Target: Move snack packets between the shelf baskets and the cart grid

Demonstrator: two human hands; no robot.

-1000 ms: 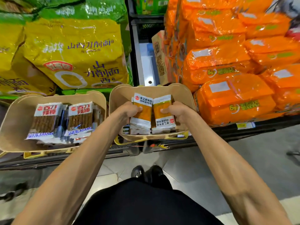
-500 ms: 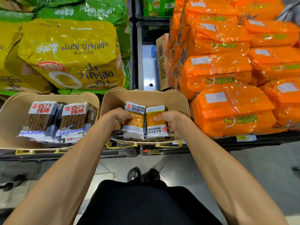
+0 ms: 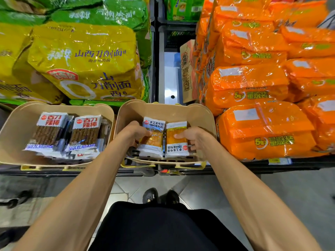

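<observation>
— Packets (image 3: 176, 151): where do they sit, and how will they handle?
— Two stacks, side by side in the right-hand basket (image 3: 168, 108). Light, soft and slick, I'd judge; grip each stack by its long edges or it may fan out.
— And the fingers?
— The left hand (image 3: 135, 133) clamps the left stack (image 3: 154, 142), and the right hand (image 3: 193, 141) clamps the right stack (image 3: 174, 128), thumbs on top.
— Which way do they lie?
— Long axis runs away from the person. The left stack's header faces the shelf, the right's faces the person.
</observation>
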